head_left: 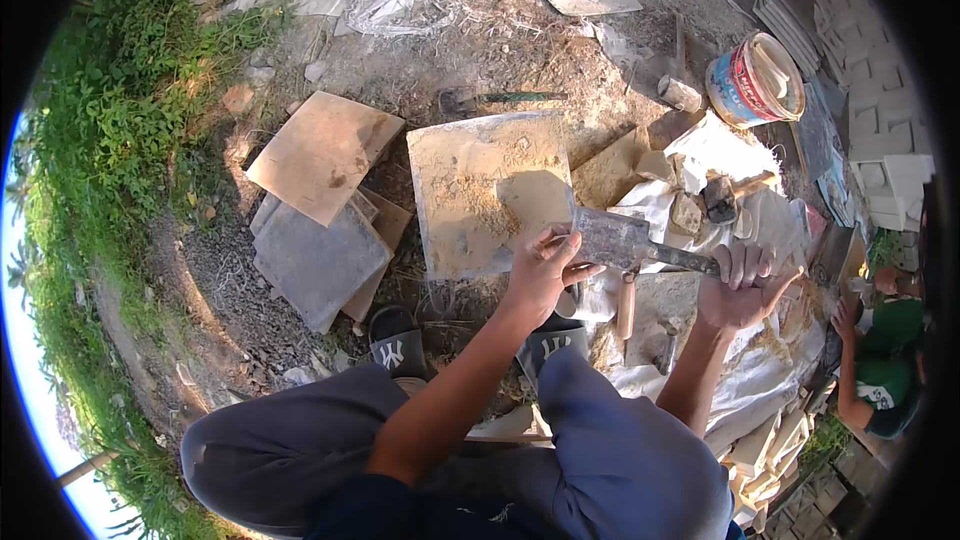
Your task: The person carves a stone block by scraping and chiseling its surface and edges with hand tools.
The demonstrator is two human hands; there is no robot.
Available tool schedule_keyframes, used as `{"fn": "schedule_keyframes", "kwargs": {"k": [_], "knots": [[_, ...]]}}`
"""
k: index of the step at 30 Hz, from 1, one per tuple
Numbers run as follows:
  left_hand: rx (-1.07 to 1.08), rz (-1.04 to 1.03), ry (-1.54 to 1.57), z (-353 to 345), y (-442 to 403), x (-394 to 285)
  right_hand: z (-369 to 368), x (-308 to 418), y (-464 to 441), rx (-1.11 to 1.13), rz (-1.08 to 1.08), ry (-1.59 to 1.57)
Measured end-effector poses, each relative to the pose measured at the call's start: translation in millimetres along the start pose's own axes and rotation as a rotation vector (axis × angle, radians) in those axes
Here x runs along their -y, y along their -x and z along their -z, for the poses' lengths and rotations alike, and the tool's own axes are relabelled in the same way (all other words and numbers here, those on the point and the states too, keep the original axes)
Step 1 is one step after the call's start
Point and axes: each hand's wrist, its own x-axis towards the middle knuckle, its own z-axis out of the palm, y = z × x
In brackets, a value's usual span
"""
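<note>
A flat, worn metal blade tool (612, 238) with a dark handle lies across in front of me, over the right edge of a dusty square slab (480, 205). My right hand (740, 290) is closed round the end of the handle. At the blade's left end is my left hand (545, 265), its thumb and fingers at the metal edge. Crumbly yellowish material covers part of the slab. Below the blade, a wooden-handled tool (626, 308) stands beside a pale cup-like object.
Loose tiles (325, 155) are stacked at the left. A paint bucket (755, 80) stands at the upper right. A hammer (720, 200) rests on white sacking near rubble. Another person (880, 355) is at the far right. A green-handled tool (520, 97) lies beyond the slab.
</note>
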Motion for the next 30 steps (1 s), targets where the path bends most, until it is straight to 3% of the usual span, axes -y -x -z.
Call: {"fn": "schedule_keyframes", "kwargs": {"k": [2,4,8,9,11,12,14,15,19,22,26,28,30], "knots": [[0.029,0.001,-0.16,4,6,-20,-16,-3,-17,-0.002,-0.025,0.037],[0.028,-0.183,-0.362,15,11,-57,-48,-6,-33,0.087,-0.025,0.057],[-0.344,-0.616,-0.672,44,2,-106,-105,-19,-47,0.25,-0.078,0.103],[-0.347,-0.621,-0.663,55,-1,-110,-114,-26,-47,0.288,-0.096,0.16],[-0.455,-0.953,-1.361,76,-10,-113,-129,-42,-44,0.321,-0.146,0.203],[-0.455,-0.957,-1.358,79,-10,-112,-134,-50,-40,0.325,-0.145,0.205],[-0.347,-1.039,-1.704,87,-8,-108,-145,-67,-29,0.471,-0.104,0.339],[-0.294,-0.998,-1.79,101,-6,-99,-148,-80,-16,0.409,-0.123,0.361],[-0.304,-0.98,-1.804,109,-9,-99,-137,-99,0,0.361,-0.196,0.318],[-0.317,-0.954,-1.762,109,-11,-100,-141,-106,5,0.321,-0.214,0.475],[-0.308,-0.955,-1.714,110,-12,-100,-132,-119,5,0.415,-0.205,0.343],[-0.298,-0.966,-1.683,109,-12,-100,-131,-133,8,0.322,-0.283,0.635],[-0.296,-0.972,-1.68,108,-14,-103,-139,-134,2,0.361,-0.286,0.637]]}}
